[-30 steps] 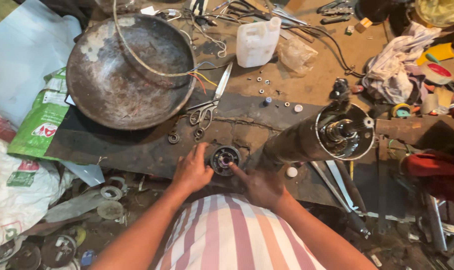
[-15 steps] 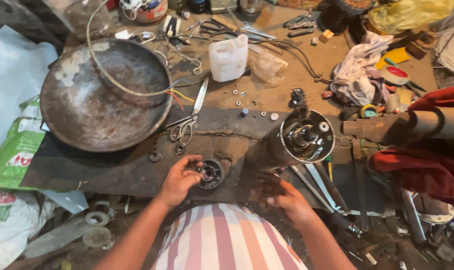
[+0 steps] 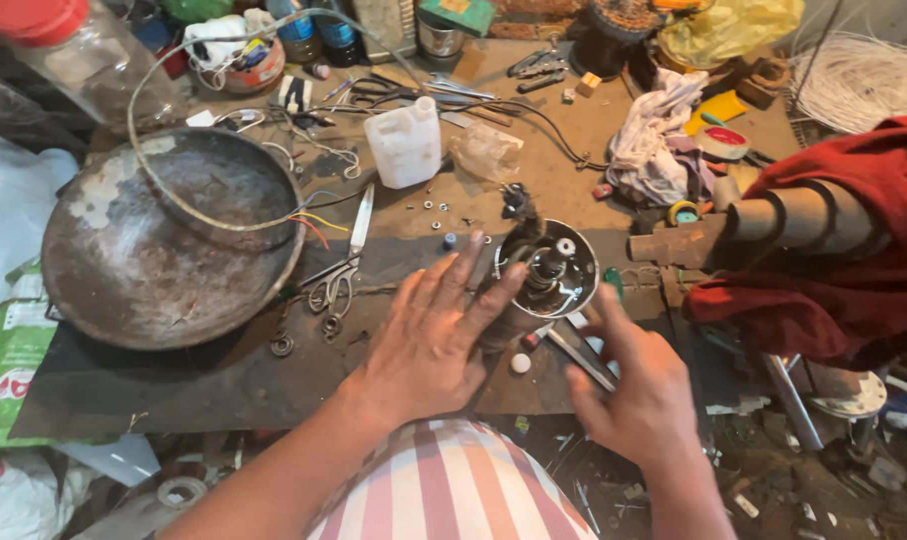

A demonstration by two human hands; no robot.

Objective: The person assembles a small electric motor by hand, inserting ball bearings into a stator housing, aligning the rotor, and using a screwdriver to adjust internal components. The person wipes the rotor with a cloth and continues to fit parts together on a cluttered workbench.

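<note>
Head view looks down on a cluttered workbench. Left hand (image 3: 435, 335) lies with its fingers (image 3: 470, 262) spread and stretched flat along the side of the metal motor housing (image 3: 545, 275), touching it but not clenched round it. Right hand (image 3: 641, 392) sits just beside the housing on its near right side, fingers loosely curled, the thumb pointing towards the housing's rim; whether it grips anything I cannot tell. The housing is a shiny round cup with a shaft in its middle, tilted on the dark metal sheet (image 3: 173, 380) that covers the bench edge.

Left of the housing lie scissors (image 3: 335, 285), and beyond them a big rusty round pan (image 3: 163, 255) with a hoop of wire (image 3: 188, 215) and coloured leads over it. Behind the housing stands a white plastic jug (image 3: 405, 145), with small washers (image 3: 441, 208) scattered between the two, and a crumpled clear bag (image 3: 483, 152) just right of the jug. Far left of the housing, past the pan, a green and white printed sack (image 3: 8, 365) hangs off the bench edge. At the far left corner lies a clear jar with a red lid (image 3: 48, 40). Right of the housing a rusty pipe (image 3: 753, 225) juts out from under red cloth (image 3: 853, 260); behind that sit a bunched rag (image 3: 658, 145) and a yellow plastic bag (image 3: 728, 30).
</note>
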